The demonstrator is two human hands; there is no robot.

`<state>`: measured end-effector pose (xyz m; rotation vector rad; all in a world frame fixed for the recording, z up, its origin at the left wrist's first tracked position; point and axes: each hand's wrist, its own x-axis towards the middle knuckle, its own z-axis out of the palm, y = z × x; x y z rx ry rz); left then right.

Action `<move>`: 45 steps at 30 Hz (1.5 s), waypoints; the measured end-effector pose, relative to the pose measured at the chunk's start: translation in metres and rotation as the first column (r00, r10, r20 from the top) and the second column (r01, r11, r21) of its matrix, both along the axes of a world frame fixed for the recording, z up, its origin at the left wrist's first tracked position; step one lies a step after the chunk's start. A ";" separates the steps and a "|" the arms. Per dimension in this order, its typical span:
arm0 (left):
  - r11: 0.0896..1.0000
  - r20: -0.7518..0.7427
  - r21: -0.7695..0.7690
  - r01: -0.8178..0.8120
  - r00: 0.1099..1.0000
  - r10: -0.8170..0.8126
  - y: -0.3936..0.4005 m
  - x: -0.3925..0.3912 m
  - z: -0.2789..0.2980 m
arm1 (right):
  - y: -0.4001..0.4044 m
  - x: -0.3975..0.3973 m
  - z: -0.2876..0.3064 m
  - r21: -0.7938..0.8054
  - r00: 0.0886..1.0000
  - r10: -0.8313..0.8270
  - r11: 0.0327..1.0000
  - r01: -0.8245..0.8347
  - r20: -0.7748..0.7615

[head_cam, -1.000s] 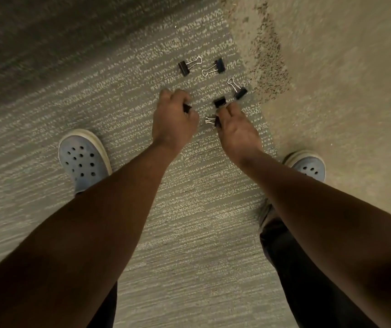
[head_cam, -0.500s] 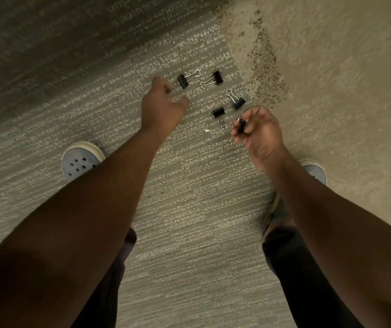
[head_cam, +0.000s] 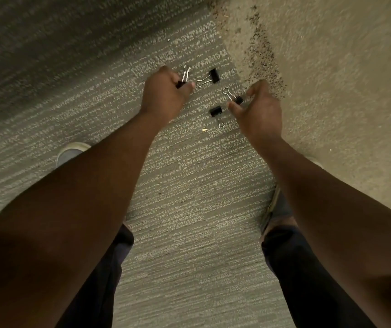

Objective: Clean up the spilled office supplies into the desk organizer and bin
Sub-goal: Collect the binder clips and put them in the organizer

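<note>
Striped grey carpet (head_cam: 189, 185) underfoot, left hand (head_cam: 163, 95) gripping one binder clip (head_cam: 183, 78), right hand (head_cam: 258, 110) spread just beside another clip (head_cam: 233, 97), two more clips (head_cam: 209, 78) lying between.

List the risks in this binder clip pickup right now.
1. The left hand pinches one binder clip by its black body only, wire handles sticking out; it could slip out and drop back on the carpet.
2. The right hand reaches for the clip with spread fingers; a nudge could push it away.
3. Two more clips lie close between the hands and could be knocked or overlooked.
</note>
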<state>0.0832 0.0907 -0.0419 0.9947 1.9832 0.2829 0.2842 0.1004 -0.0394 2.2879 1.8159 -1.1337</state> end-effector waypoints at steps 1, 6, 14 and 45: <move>0.992 0.116 -0.047 -0.114 0.986 0.119 -0.002 0.000 0.004 | 0.000 0.000 -0.002 -0.018 0.998 0.054 0.998 -0.054 0.032; 0.852 0.489 -0.302 -0.427 0.698 0.523 -0.019 -0.001 0.022 | 0.000 0.002 -0.004 -0.026 0.988 0.152 0.988 -0.152 0.007; 0.785 0.670 -0.381 -0.488 0.439 0.598 -0.020 0.008 0.031 | 0.008 0.005 0.014 -0.356 0.721 -0.453 0.886 0.298 -0.525; 0.706 0.426 -0.445 -0.551 0.564 0.708 -0.018 0.009 0.020 | 0.013 -0.038 0.022 0.055 0.976 0.169 0.985 -0.163 -0.140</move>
